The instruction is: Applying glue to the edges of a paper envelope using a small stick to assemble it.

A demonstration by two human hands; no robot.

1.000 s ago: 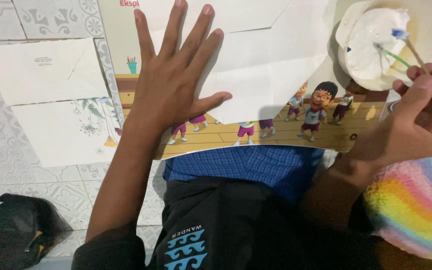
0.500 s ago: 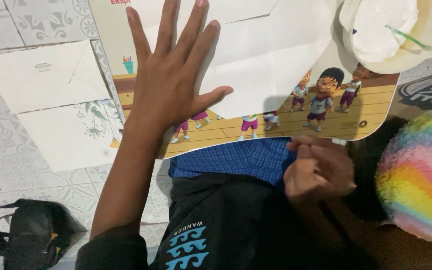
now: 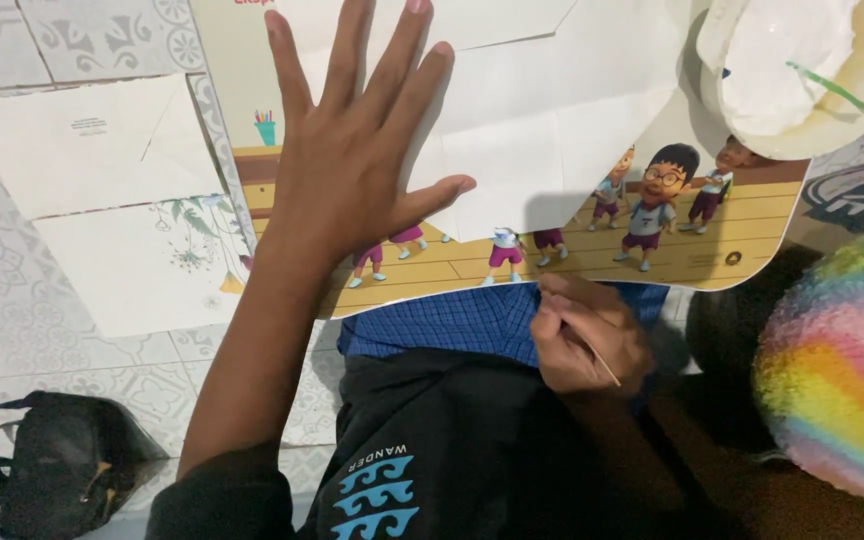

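while your left hand lies spread flat, white folded paper stays pinned on the cartoon-printed board.
your right hand, lower centre, pinches a thin wooden stick; no paste shows yet.

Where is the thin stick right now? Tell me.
In the head view, the thin stick is pinched in the right hand, low and right of centre, just below the picture board's lower edge, above the blue checked cloth.

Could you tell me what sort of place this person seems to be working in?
Probably a home floor used for crafts: patterned floor tiles, a cartoon picture board under the left hand, and a paste bowl.
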